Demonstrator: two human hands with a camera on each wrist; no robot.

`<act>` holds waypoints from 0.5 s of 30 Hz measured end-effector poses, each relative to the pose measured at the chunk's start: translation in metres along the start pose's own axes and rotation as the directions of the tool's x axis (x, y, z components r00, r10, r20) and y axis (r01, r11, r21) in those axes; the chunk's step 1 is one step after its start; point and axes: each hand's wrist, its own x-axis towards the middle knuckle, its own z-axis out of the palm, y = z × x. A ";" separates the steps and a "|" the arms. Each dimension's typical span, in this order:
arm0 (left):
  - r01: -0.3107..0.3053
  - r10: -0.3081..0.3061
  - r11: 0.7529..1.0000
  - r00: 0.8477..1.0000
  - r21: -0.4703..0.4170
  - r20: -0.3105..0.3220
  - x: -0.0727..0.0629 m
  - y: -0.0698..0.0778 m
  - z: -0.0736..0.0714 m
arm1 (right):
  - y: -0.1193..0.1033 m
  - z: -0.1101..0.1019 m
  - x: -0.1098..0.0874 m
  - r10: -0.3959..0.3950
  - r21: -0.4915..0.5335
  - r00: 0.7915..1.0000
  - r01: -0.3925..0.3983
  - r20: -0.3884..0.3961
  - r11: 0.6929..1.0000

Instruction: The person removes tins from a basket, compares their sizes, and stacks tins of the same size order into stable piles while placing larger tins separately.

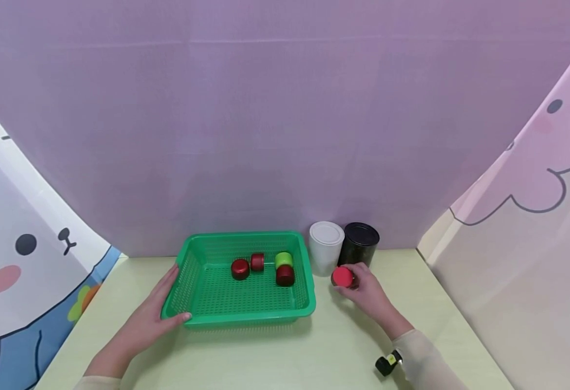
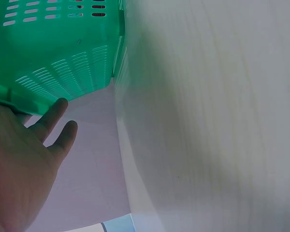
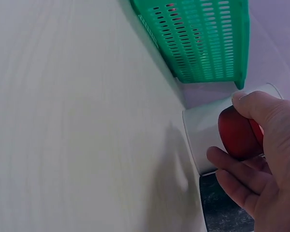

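Observation:
My right hand [image 1: 371, 297] pinches a small round red jar [image 1: 342, 277] between thumb and fingers. It is held in front of a white canister [image 1: 326, 249] and a black canister [image 1: 359, 244]. In the right wrist view, its dark red rounded side faces the camera. My left hand [image 1: 143, 325] holds the left end of a green plastic basket [image 1: 246, 316], thumb at the front corner and fingers along the left side. Inside the basket lie several small dark red jars, one [image 1: 240, 269] left of the others, and a lime green one [image 1: 283, 259].
The canisters stand side by side, right of the basket, near the purple backdrop [image 1: 265, 135]. A black strap piece with a yellow-green mark [image 1: 388, 363] shows by the right sleeve [image 1: 426, 357]. Printed cloth panels rise on both sides of the pale wood table [image 1: 275, 357].

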 end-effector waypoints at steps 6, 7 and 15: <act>0.003 -0.003 1.000 1.000 -0.010 0.004 0.000 0.001 -0.001 | 0.004 0.002 0.000 0.014 -0.023 1.000 -0.014 -0.001 1.000; 0.000 0.000 1.000 1.000 -0.009 0.003 0.000 0.001 -0.001 | 0.005 0.002 0.000 0.025 -0.026 1.000 -0.025 0.001 0.999; 0.016 -0.016 1.000 1.000 -0.017 0.014 0.000 0.003 -0.002 | 0.010 0.005 0.001 0.103 -0.024 0.995 -0.103 0.006 0.994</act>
